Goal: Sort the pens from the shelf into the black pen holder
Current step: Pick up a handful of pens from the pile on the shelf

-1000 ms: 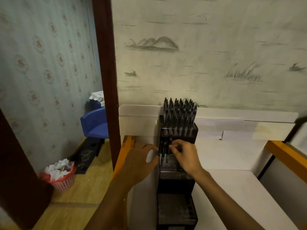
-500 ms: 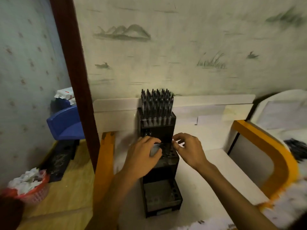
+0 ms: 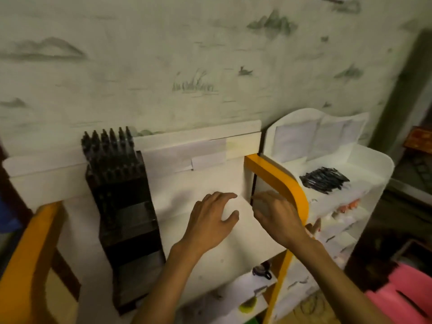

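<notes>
Both hands empty over white desk; black pen holder left, pens right.

- Left hand: bare, with no glove, ring or other item visible on the fingers.
- Left wrist and forearm: bare along the whole visible length; no sleeve, cuff, watch or band enters the view.
- Right hand: bare, with no glove or ring visible; fingertip detail is softened by motion blur.
- Right wrist and forearm: bare to the lower frame edge; no sleeve, watch or strap visible.
</notes>
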### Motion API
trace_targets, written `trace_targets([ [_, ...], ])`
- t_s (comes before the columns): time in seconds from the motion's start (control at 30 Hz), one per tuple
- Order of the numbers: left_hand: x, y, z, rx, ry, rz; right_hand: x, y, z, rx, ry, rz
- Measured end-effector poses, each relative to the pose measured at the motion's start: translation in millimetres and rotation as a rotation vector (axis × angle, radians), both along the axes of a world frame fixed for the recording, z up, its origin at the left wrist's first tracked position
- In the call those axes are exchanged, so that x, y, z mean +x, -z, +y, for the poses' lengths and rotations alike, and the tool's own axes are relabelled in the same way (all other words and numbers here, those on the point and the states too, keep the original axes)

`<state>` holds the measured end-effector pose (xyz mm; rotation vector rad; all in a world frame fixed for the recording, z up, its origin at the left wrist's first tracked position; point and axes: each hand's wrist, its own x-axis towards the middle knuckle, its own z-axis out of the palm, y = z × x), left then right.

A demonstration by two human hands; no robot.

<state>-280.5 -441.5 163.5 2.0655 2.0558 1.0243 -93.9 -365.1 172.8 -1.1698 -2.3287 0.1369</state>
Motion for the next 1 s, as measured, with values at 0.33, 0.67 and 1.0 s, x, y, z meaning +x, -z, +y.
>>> trace_targets([
  [0.33,181.7,2.7,83.0,-0.017,0.129,-0.008,188.1,18.4,67.1,-0.026,0.092,-0.007],
  [0.67,281.4,18.6,171.3,-0.085,0.174,-0.002,280.8,37.7,145.2,-0.070,0.156,0.026],
  [1.0,319.2,56.7,300.6,-0.145,0.088,0.021,321.5,86.1,279.9,-0.109,0.140,-0.015],
])
